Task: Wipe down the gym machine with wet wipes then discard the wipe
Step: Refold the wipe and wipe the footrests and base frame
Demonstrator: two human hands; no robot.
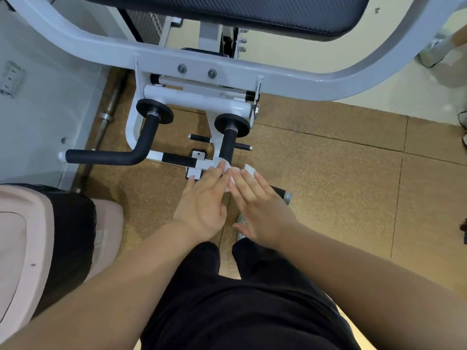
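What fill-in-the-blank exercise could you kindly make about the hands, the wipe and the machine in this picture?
The wipe is ____ in colour.
The left hand and the right hand both touch it with ____ fingers.
The machine's bent handle grip is ____.
Missing words: white; straight; black.

Speckled brown tiled floor [328, 178] bearing the white gym machine base [194, 171], a steel barbell [106, 120] beside the wall, and a pink bin [22, 236].
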